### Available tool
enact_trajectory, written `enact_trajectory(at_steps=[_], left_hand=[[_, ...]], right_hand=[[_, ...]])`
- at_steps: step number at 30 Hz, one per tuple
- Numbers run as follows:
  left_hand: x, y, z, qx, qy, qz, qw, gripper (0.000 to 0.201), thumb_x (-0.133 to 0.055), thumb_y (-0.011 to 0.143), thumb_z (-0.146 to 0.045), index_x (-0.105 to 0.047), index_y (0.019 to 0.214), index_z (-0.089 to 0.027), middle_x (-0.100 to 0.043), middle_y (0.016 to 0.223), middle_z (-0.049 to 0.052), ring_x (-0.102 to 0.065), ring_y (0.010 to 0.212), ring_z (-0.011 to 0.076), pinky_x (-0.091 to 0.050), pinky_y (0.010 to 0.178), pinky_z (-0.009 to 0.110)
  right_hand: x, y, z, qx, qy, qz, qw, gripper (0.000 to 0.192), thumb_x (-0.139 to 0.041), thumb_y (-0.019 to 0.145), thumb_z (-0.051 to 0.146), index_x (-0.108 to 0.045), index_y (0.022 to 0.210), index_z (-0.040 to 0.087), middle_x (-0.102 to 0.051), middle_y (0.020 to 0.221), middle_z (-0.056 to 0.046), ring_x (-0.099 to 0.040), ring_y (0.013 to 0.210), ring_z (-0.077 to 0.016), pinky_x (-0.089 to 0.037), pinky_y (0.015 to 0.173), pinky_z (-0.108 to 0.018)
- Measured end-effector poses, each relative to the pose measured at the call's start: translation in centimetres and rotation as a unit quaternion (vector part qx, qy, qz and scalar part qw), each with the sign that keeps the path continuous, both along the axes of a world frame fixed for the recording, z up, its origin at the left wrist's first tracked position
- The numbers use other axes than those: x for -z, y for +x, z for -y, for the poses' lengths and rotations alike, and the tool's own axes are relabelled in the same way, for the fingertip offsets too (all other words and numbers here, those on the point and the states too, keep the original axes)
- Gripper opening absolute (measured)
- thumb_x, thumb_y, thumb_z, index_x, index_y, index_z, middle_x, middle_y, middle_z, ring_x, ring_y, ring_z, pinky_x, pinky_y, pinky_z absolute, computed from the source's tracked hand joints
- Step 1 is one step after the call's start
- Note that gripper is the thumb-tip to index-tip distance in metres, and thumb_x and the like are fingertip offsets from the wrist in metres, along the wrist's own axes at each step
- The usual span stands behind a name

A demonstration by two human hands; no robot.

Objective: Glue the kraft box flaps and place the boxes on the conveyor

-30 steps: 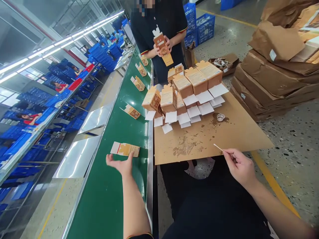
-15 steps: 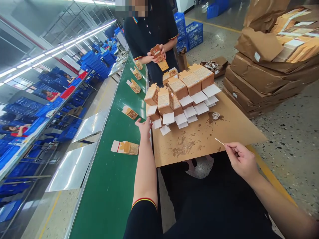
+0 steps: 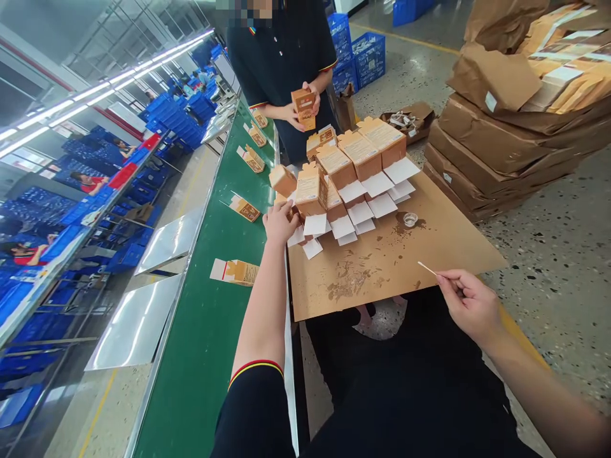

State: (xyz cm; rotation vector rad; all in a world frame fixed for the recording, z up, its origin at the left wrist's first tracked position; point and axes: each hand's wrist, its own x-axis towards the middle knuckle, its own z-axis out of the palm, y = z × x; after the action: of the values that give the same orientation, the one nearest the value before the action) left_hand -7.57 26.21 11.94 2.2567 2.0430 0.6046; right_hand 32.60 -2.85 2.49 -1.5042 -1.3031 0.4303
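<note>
My left hand is at the left end of a pile of brown cardboard boxes with white flaps sticking out. Its fingers are bent around a box at that end, partly hidden behind them. Just above them a small box leans to one side. Pinched between thumb and fingertips of my right hand is a cotton swab, its white tip pointing at the pile. Between that hand and the boxes, a small clear dish stands on the brown board, with wet spots around it.
A green conveyor belt carries several spaced boxes on my left. Across the board a co-worker holds a box. Brown paper bundles are stacked at right; blue crates stand behind.
My left hand has moved up from the belt edge onto the pile's left end, and the box there has tipped. My right hand keeps the swab. The co-worker's box has turned upright.
</note>
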Motion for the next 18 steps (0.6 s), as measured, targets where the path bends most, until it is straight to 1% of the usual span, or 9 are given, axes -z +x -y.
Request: enact_trajectory(at_steps=[2, 4, 6, 7, 10, 12, 14, 16, 18], left_hand=[[0.3, 0.8, 0.4, -0.018, 0.016, -0.008, 1.000, 0.038, -0.072, 0.096, -0.031, -0.085, 0.132, -0.031, -0.071, 0.147, 0.014, -0.058, 0.146, 0.0416, -0.039, 0.128, 0.063], [0.5, 1.3, 0.9, -0.040, 0.060, 0.012, 0.997, 0.027, -0.074, 0.094, -0.028, -0.087, 0.118, -0.029, -0.071, 0.146, 0.015, -0.060, 0.144, 0.0405, -0.039, 0.127, 0.061], [0.5, 1.3, 1.5, -0.050, 0.110, 0.053, 0.991, 0.018, -0.076, 0.092, -0.024, -0.088, 0.105, -0.027, -0.072, 0.143, 0.015, -0.063, 0.139, 0.0384, -0.040, 0.126, 0.059], [0.4, 1.1, 1.9, -0.051, 0.132, 0.080, 0.987, 0.017, -0.076, 0.092, -0.022, -0.088, 0.102, -0.027, -0.072, 0.140, 0.015, -0.065, 0.134, 0.0368, -0.041, 0.125, 0.058], [0.4, 0.1, 4.1, -0.035, 0.171, 0.179, 0.968, 0.016, -0.075, 0.093, -0.023, -0.088, 0.101, -0.027, -0.074, 0.130, 0.014, -0.071, 0.116, 0.0306, -0.050, 0.117, 0.052], [0.9, -0.7, 7.2, -0.012, 0.186, 0.235, 0.954, 0.015, -0.076, 0.095, -0.029, -0.088, 0.103, -0.028, -0.075, 0.127, 0.014, -0.073, 0.113, 0.0285, -0.056, 0.112, 0.048], [2.4, -1.4, 11.7, 0.012, 0.206, 0.259, 0.944, 0.015, -0.077, 0.097, -0.034, -0.088, 0.105, -0.029, -0.077, 0.126, 0.014, -0.074, 0.119, 0.0290, -0.058, 0.113, 0.047], [4.7, -1.8, 17.2, 0.035, 0.221, 0.251, 0.942, 0.016, -0.077, 0.099, -0.036, -0.088, 0.109, -0.029, -0.079, 0.125, 0.014, -0.076, 0.121, 0.0303, -0.060, 0.115, 0.049], [7.5, -1.7, 22.9, 0.063, 0.208, 0.241, 0.946, 0.018, -0.076, 0.100, -0.032, -0.088, 0.113, -0.030, -0.081, 0.123, 0.013, -0.079, 0.120, 0.0303, -0.063, 0.112, 0.050]], right_hand=[[0.3, 0.0, 0.2, 0.013, -0.003, -0.010, 1.000, 0.049, -0.065, 0.110, 0.067, -0.077, 0.095, 0.022, -0.063, 0.063, -0.001, -0.057, 0.053, -0.0142, -0.048, 0.052, -0.027], [0.4, 0.1, 0.3, 0.021, -0.005, -0.021, 1.000, 0.050, -0.066, 0.109, 0.068, -0.078, 0.095, 0.022, -0.066, 0.065, -0.002, -0.059, 0.053, -0.0146, -0.050, 0.053, -0.027], [0.3, 0.2, 0.2, 0.029, -0.010, -0.026, 0.999, 0.050, -0.066, 0.107, 0.070, -0.078, 0.094, 0.022, -0.068, 0.064, -0.003, -0.060, 0.053, -0.0154, -0.051, 0.053, -0.028], [0.2, 0.2, 0.2, 0.034, -0.012, -0.027, 0.999, 0.051, -0.067, 0.107, 0.070, -0.078, 0.093, 0.023, -0.068, 0.064, -0.004, -0.060, 0.052, -0.0159, -0.051, 0.052, -0.028], [0.1, 0.3, 0.0, 0.047, -0.011, -0.031, 0.998, 0.052, -0.068, 0.104, 0.073, -0.078, 0.090, 0.024, -0.069, 0.064, -0.005, -0.061, 0.052, -0.0175, -0.052, 0.052, -0.030], [0.2, 0.5, -0.1, 0.058, -0.006, -0.039, 0.998, 0.054, -0.068, 0.103, 0.076, -0.078, 0.090, 0.024, -0.069, 0.065, -0.005, -0.062, 0.053, -0.0185, -0.053, 0.053, -0.031], [0.2, 0.9, -0.2, 0.065, -0.006, -0.044, 0.997, 0.056, -0.068, 0.102, 0.079, -0.078, 0.090, 0.024, -0.069, 0.065, -0.005, -0.062, 0.054, -0.0188, -0.054, 0.054, -0.032], [0.1, 1.7, -0.5, 0.071, -0.007, -0.036, 0.997, 0.058, -0.068, 0.101, 0.080, -0.077, 0.090, 0.024, -0.067, 0.064, -0.005, -0.060, 0.053, -0.0181, -0.051, 0.053, -0.032], [-0.4, 2.8, -1.2, 0.067, -0.005, -0.015, 0.998, 0.057, -0.068, 0.101, 0.079, -0.077, 0.091, 0.023, -0.065, 0.062, -0.005, -0.057, 0.052, -0.0170, -0.047, 0.051, -0.032]])
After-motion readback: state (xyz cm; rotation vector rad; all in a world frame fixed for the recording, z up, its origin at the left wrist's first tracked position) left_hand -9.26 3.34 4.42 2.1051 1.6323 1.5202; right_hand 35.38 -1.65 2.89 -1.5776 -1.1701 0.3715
